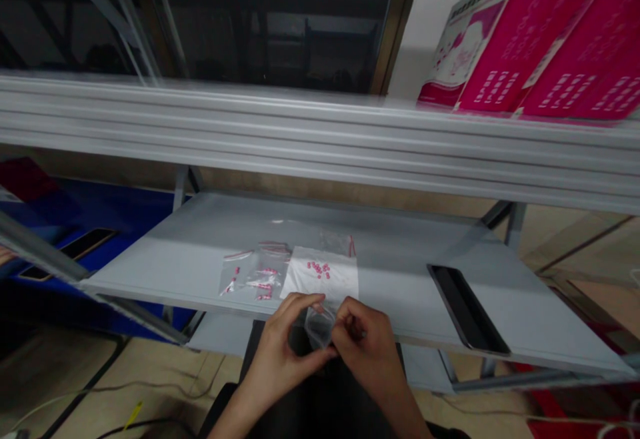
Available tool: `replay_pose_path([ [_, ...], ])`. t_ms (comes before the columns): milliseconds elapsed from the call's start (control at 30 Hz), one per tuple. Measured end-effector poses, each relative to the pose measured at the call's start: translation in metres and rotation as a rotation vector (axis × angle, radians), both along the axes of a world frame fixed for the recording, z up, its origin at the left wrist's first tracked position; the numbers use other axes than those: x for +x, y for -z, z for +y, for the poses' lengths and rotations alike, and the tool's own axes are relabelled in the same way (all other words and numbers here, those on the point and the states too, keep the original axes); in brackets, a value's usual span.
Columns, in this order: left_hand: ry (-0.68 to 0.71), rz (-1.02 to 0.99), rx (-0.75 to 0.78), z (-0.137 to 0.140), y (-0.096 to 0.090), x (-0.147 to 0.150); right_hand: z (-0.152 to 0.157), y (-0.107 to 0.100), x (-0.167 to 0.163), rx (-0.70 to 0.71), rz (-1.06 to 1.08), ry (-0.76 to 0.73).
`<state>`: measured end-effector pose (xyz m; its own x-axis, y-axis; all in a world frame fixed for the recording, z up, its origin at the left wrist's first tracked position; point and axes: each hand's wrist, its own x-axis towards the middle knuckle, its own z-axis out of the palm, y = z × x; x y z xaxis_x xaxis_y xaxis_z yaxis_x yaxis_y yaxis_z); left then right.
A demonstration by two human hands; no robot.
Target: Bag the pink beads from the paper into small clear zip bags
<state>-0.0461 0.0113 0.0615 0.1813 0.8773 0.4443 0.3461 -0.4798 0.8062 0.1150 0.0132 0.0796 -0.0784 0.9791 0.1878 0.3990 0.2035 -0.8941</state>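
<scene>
A small clear plastic bag [320, 327] is spread open just off the shelf's front edge, above my lap. My left hand [287, 342] has it between thumb and index finger. At the bag's right edge, my right hand [364, 336] is closed in a pinch on the plastic; its curled fingers hide whatever else may be in them. Beyond the hands, several small pink-red pellets [319, 268] lie on a white sheet of paper [345, 282]. Left of the paper are two clear zip bags, one [235, 274] with a few pellets and another [267, 279] with more.
A black phone-like slab [467, 307] lies on the grey shelf [400, 259] to the right. Another clear bag [336, 242] rests behind the paper. A thick metal rail [300, 139] crosses above, with pink boxes [530, 46] standing at upper right. Cables run across the floor.
</scene>
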Motion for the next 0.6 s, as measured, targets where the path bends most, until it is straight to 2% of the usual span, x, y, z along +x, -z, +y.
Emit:
replay_pose_path([
  [67, 0.010, -0.056, -0.053, 0.003, 0.004, 0.000, 0.005, 0.004, 0.002, 0.013, -0.025, -0.011],
  [133, -0.041, -0.129, -0.094, 0.006, 0.010, -0.001, 0.016, 0.012, 0.004, 0.053, -0.061, 0.015],
  [267, -0.183, -0.268, -0.140, 0.010, 0.024, 0.002, 0.051, 0.036, 0.008, 0.196, -0.277, 0.193],
  [333, -0.230, -0.304, -0.142, 0.012, 0.031, 0.005, 0.067, 0.047, 0.007, 0.232, -0.354, 0.237],
  [467, -0.272, -0.312, -0.105, 0.011, 0.040, 0.009, 0.083, 0.060, 0.001, 0.255, -0.381, 0.229],
  [600, -0.275, -0.250, -0.042, 0.009, 0.038, 0.011, 0.084, 0.062, 0.000, 0.259, -0.347, 0.217],
])
